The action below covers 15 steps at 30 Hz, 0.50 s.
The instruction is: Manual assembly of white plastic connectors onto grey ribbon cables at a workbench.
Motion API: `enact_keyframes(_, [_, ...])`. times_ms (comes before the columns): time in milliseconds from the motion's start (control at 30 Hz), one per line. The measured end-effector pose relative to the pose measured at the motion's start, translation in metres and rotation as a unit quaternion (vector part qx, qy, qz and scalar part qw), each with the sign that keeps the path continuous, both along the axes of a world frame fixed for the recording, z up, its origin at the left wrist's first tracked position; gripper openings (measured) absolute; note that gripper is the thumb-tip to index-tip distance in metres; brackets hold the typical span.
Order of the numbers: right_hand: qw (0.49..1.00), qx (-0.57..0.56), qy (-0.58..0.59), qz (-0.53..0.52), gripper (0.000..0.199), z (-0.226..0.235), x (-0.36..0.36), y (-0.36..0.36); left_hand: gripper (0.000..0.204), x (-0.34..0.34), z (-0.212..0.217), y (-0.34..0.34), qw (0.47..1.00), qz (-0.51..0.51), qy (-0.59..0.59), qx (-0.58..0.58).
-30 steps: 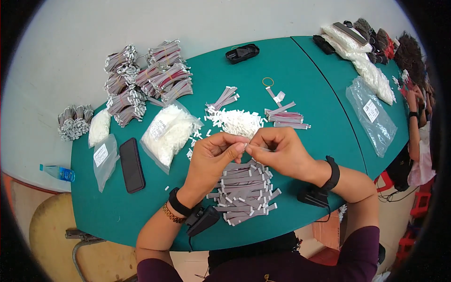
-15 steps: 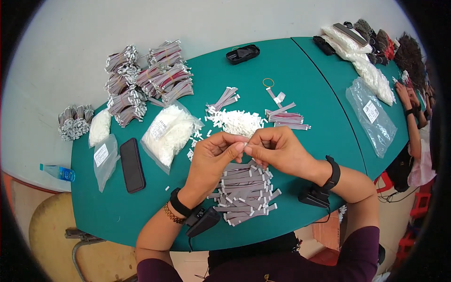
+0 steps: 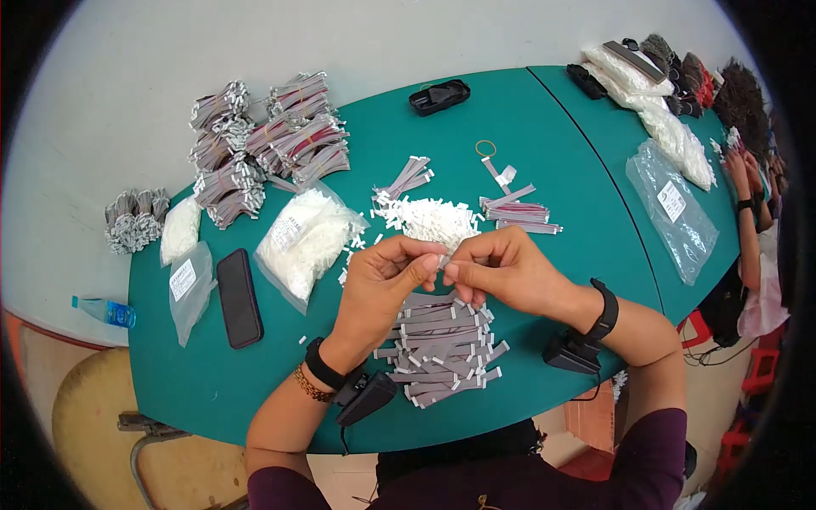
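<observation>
My left hand (image 3: 393, 276) and my right hand (image 3: 501, 270) meet fingertip to fingertip above the middle of the table, each closed in a pinch. Between them shows the small grey end of a ribbon cable (image 3: 444, 263); the fingers hide most of it. Right below my hands lies a stack of grey ribbon cables (image 3: 442, 340) with white end connectors. Just beyond my fingers is a heap of loose small white connectors (image 3: 433, 219), some scattered toward the left.
Bundled cables (image 3: 297, 136) are piled at the far left. A bag of white connectors (image 3: 302, 242), a phone (image 3: 240, 297) and a bottle (image 3: 104, 311) are on the left. More cables (image 3: 520, 212) lie right of the heap. Another person's hands (image 3: 744, 174) are at the far right.
My fingertips have shifted slightly, and the grey cable end shows more between them. The other person's hands at the far right have moved a little.
</observation>
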State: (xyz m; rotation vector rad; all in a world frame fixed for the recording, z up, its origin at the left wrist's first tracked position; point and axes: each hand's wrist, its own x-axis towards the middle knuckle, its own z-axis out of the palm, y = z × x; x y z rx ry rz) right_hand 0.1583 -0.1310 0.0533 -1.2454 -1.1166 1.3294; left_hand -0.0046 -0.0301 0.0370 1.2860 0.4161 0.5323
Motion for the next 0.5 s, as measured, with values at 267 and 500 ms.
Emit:
enact_keyframes(267, [0.999,0.03,-0.002,-0.011,0.019,-0.0027,-0.0007,0.0003,0.02,0.0033,0.0036,-0.0003,1.0,-0.007,-0.011,0.008])
enact_keyframes(500, [1.0,0.014,-0.01,0.004,0.021,-0.0006,0.0004,0.0012,0.026,-0.0006,0.0037,0.0044,0.998,-0.032,0.052,0.033])
